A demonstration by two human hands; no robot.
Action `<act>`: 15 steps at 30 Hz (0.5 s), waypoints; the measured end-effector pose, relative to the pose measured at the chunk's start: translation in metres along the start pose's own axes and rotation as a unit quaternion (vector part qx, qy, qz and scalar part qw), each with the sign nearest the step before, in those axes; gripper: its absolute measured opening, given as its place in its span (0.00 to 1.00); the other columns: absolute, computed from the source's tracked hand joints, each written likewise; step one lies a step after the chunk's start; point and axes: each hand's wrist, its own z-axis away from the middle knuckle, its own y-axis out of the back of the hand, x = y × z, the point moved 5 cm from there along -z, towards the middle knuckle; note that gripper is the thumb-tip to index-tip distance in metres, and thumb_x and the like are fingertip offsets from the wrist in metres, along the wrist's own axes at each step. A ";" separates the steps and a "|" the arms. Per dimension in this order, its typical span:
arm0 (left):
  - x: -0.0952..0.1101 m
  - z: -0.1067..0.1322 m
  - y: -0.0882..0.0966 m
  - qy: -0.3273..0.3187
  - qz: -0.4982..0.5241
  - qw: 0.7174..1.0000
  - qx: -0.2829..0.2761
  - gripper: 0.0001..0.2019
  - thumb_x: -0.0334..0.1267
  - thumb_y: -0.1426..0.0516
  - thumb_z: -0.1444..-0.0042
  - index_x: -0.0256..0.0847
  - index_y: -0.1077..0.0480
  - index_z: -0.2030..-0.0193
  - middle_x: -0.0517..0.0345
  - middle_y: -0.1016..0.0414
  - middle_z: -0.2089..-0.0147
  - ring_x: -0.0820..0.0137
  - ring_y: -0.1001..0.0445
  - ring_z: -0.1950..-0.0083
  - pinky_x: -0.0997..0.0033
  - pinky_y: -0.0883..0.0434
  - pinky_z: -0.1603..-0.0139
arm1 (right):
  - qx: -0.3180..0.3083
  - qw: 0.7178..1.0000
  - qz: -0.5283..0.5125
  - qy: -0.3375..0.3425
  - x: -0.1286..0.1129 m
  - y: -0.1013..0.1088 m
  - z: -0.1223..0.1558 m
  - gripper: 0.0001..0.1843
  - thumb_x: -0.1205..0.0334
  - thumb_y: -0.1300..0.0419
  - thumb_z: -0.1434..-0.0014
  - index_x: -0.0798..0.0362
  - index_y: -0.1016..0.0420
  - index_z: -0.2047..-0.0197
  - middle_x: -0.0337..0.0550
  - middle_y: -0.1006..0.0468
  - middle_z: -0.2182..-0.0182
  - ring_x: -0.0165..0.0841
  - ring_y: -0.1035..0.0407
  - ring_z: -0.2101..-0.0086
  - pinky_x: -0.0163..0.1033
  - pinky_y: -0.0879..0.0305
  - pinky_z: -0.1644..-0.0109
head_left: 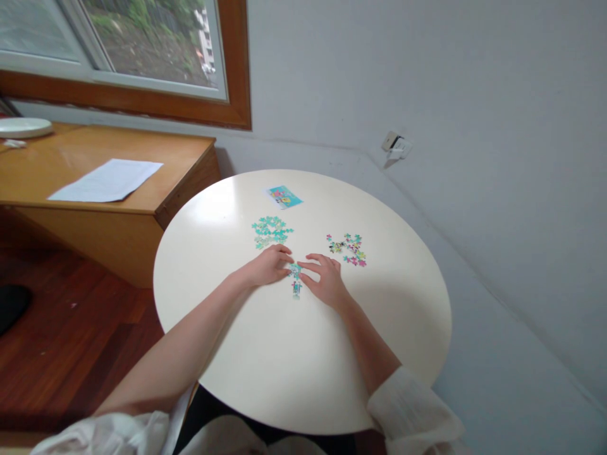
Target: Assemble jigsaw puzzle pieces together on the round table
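Note:
Small joined jigsaw pieces point(295, 270) in light teal lie on the round white table between my hands. From the left side, my left hand point(271, 265) grips them, its fingers curled and the thumb at their edge. My right hand point(325, 277) holds the right side, with thumb and index fingertips against the pieces. Just below is a second small joined group point(296, 289) with pink and dark marks. A pile of loose teal pieces point(272, 231) lies beyond my left hand. Loose pink, yellow and dark pieces point(348, 248) are spread beyond my right hand.
The round white table point(265, 360) stands against the wall. A colourful picture card point(284, 197) lies near its far edge. To the left is a wooden desk point(184, 151) with a paper sheet point(108, 180). A wall socket with a white plug point(401, 148) is at the right.

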 end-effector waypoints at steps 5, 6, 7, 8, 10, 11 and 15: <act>0.001 0.000 0.000 -0.004 -0.001 1.000 -0.002 0.12 0.36 0.42 0.49 0.39 0.25 0.57 0.47 0.29 0.51 0.62 0.29 0.50 0.64 0.32 0.47 | -0.004 1.000 0.000 0.003 0.000 0.000 0.000 0.13 0.58 0.40 0.46 0.42 0.24 0.56 0.43 0.27 0.52 0.37 0.36 0.50 0.49 0.50 0.45; 0.001 0.000 0.000 -0.004 -0.001 1.000 -0.003 0.12 0.36 0.42 0.49 0.39 0.25 0.57 0.46 0.29 0.51 0.62 0.29 0.50 0.64 0.32 0.47 | -0.005 1.000 -0.001 0.003 0.000 0.000 0.000 0.13 0.58 0.40 0.46 0.42 0.24 0.56 0.43 0.27 0.52 0.37 0.36 0.50 0.49 0.50 0.45; 0.001 0.000 0.000 -0.004 -0.001 1.000 -0.003 0.12 0.36 0.42 0.49 0.39 0.25 0.57 0.46 0.29 0.51 0.62 0.29 0.50 0.64 0.32 0.47 | -0.005 1.000 -0.002 0.002 0.000 0.000 0.000 0.13 0.58 0.40 0.46 0.42 0.24 0.56 0.43 0.27 0.52 0.37 0.36 0.50 0.49 0.50 0.45; 0.001 0.000 0.000 -0.005 -0.001 1.000 -0.003 0.12 0.37 0.42 0.49 0.39 0.25 0.57 0.46 0.29 0.51 0.62 0.29 0.50 0.64 0.32 0.47 | -0.005 1.000 -0.003 0.003 0.000 0.000 0.000 0.12 0.58 0.40 0.45 0.42 0.24 0.56 0.43 0.27 0.52 0.37 0.36 0.50 0.49 0.50 0.45; 0.001 0.000 0.000 -0.005 0.000 1.000 -0.004 0.12 0.37 0.43 0.49 0.39 0.25 0.57 0.46 0.29 0.50 0.62 0.30 0.50 0.64 0.32 0.47 | -0.005 1.000 -0.004 0.004 0.000 0.000 0.000 0.12 0.58 0.40 0.45 0.42 0.24 0.56 0.43 0.27 0.52 0.38 0.36 0.50 0.49 0.49 0.45; 0.001 0.000 0.000 -0.005 0.000 1.000 -0.004 0.12 0.37 0.43 0.49 0.39 0.26 0.57 0.46 0.29 0.50 0.62 0.30 0.50 0.64 0.32 0.47 | -0.004 1.000 -0.004 0.004 0.000 0.000 0.000 0.12 0.58 0.40 0.45 0.41 0.24 0.56 0.43 0.27 0.52 0.38 0.36 0.50 0.49 0.49 0.46; 0.001 0.000 0.000 -0.002 0.001 1.000 -0.006 0.13 0.37 0.42 0.49 0.38 0.26 0.57 0.45 0.29 0.50 0.62 0.30 0.50 0.64 0.32 0.47 | -0.003 1.000 -0.007 0.003 0.000 0.000 0.000 0.12 0.58 0.39 0.46 0.42 0.23 0.57 0.43 0.27 0.52 0.38 0.36 0.50 0.49 0.49 0.46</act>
